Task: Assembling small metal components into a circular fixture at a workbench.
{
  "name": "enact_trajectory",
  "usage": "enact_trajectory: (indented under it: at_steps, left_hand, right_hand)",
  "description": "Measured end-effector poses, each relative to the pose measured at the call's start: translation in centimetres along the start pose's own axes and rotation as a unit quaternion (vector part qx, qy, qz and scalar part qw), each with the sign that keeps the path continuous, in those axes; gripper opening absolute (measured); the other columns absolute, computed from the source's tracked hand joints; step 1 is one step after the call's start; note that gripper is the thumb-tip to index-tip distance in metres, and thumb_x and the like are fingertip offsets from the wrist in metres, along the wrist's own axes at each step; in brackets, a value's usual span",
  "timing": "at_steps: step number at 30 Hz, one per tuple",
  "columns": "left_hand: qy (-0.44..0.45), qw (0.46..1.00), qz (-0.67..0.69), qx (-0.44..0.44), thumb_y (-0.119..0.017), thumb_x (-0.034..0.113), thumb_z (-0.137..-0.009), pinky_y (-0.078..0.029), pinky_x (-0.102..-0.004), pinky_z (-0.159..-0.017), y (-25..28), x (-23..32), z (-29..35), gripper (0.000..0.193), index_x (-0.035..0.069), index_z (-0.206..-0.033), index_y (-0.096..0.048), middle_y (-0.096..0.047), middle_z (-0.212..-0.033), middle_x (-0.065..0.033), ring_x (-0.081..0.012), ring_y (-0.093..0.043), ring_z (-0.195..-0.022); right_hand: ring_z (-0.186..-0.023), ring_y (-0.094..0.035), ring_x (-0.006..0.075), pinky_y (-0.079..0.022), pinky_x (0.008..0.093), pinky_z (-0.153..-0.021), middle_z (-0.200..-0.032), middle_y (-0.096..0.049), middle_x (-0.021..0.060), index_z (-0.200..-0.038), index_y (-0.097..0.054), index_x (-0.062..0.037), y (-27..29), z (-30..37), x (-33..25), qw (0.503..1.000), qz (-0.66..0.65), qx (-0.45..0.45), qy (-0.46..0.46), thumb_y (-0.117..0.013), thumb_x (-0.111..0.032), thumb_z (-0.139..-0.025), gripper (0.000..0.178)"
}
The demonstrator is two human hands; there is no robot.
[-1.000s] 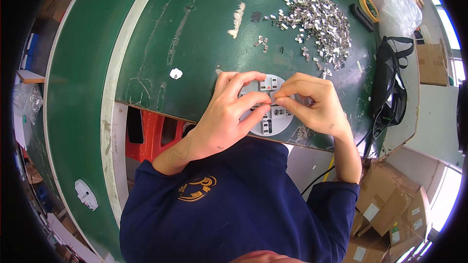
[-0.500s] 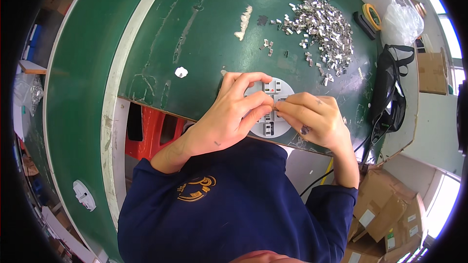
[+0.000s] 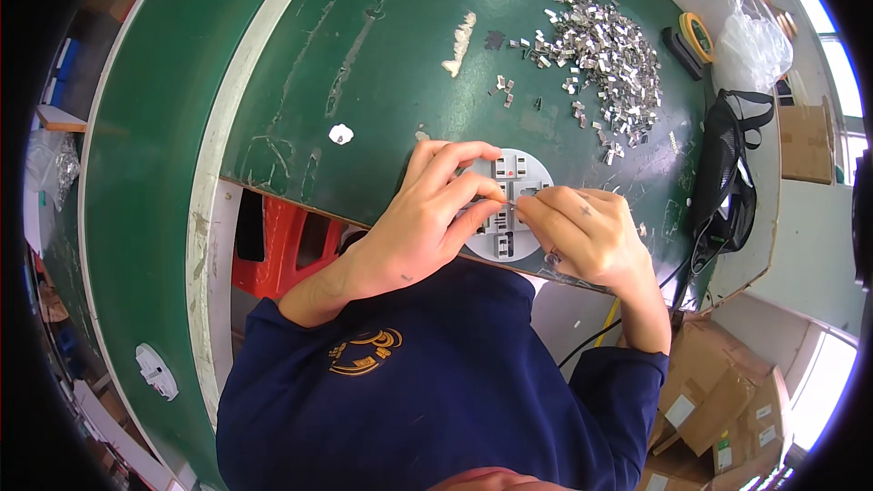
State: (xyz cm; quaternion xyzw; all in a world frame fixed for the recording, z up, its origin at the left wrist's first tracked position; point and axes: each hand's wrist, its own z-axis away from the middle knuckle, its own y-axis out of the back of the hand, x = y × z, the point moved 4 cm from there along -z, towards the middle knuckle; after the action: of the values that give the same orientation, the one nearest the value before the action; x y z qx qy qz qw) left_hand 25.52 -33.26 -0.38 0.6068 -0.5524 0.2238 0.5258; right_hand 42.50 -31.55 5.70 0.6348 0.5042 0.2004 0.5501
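A round light-grey plastic base (image 3: pixel 530 244) with raised square blocks and slots lies near the table's front edge, partly covered by my hands. My left hand (image 3: pixel 441 209) reaches over its left side, thumb and index finger pinched together above the middle while the other fingers arch over the far rim. From the right comes my right hand (image 3: pixel 589 235), its thumb and fingertips closed and almost meeting the left fingertips. Whatever lies in either pinch is too small and too covered to make out. A large heap of small shiny metal clips (image 3: pixel 609 64) spreads beyond, at the far right.
A black mesh bag (image 3: pixel 727 164) lies along the right edge, near a yellow tape roll (image 3: pixel 696 36) and a clear plastic bag (image 3: pixel 753 41). A white blob (image 3: pixel 340 134) sits left of my hands. Below the table edge stands a red stool (image 3: pixel 286 250); cardboard boxes (image 3: pixel 709 382) are at lower right.
My right hand has turned slightly and its fingers have curled more over the base. The left hand keeps its pinch at nearly the same spot. The whole view has shifted a little.
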Motion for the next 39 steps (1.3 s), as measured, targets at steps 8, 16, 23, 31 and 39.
enact_trajectory:
  at_steps: [8, 16, 23, 31, 39]
  left_hand:
    - [-0.022, 0.995, -0.026, 0.096, -0.078, -0.003, -0.074, -0.050, -0.0306, -0.073, 0.0, 0.2, 0.4, 0.019, 0.002, -0.089, -0.068, -0.062, -0.113, -0.0080, -0.0218, -0.057, -0.088]
    - [-0.022, 0.995, -0.034, 0.092, -0.076, -0.003, -0.075, -0.052, -0.0329, -0.075, -0.2, 0.2, 0.6, 0.017, 0.001, -0.089, -0.067, -0.061, -0.111, -0.0086, -0.0245, -0.057, -0.093]
    - [-0.030, 0.994, -0.047, 0.097, -0.075, -0.002, -0.076, -0.052, -0.0345, -0.077, -0.2, 0.2, 0.7, 0.016, 0.001, -0.089, -0.067, -0.061, -0.110, -0.0086, -0.0256, -0.057, -0.094]
    - [-0.008, 0.994, -0.022, 0.105, -0.076, -0.004, -0.075, -0.050, -0.0336, -0.076, -0.4, 0.1, 0.9, 0.017, 0.001, -0.090, -0.069, -0.065, -0.107, -0.0074, -0.0247, -0.059, -0.094]
    - [-0.018, 0.994, -0.042, 0.103, -0.076, -0.002, -0.076, -0.051, -0.0347, -0.078, -0.1, 0.4, 0.9, 0.016, 0.002, -0.090, -0.069, -0.064, -0.106, -0.0073, -0.0252, -0.059, -0.095]
  right_hand:
    - [-0.057, -0.059, 0.0248, -0.049, 0.0363, -0.049, -0.080, -0.054, 0.0082, -0.087, -0.061, 0.0002, -0.7, -0.8, 0.4, 0.996, -0.043, -0.069, -0.044, -0.069, 0.001, -0.063, 0.025]
    - [-0.063, -0.062, 0.0311, -0.051, 0.0410, -0.054, -0.083, -0.055, 0.0130, -0.081, -0.056, 0.0011, -0.9, -2.3, 0.2, 0.984, -0.059, -0.139, -0.095, -0.066, 0.002, -0.066, 0.018]
    - [-0.068, -0.063, 0.0348, -0.052, 0.0428, -0.058, -0.082, -0.056, 0.0150, -0.081, -0.057, 0.0028, -0.9, -2.9, -0.2, 0.980, -0.049, -0.165, -0.097, -0.064, 0.003, -0.069, 0.014]
    - [-0.067, -0.063, 0.0347, -0.052, 0.0422, -0.056, -0.083, -0.055, 0.0145, -0.082, -0.055, 0.0021, -1.0, -1.5, 0.0, 0.981, -0.110, -0.082, -0.138, -0.062, 0.005, -0.071, 0.013]
    - [-0.065, -0.062, 0.0340, -0.052, 0.0420, -0.056, -0.083, -0.054, 0.0150, -0.084, -0.053, 0.0034, -1.7, -1.6, -0.8, 0.990, -0.033, -0.123, -0.068, -0.061, 0.003, -0.072, 0.015]
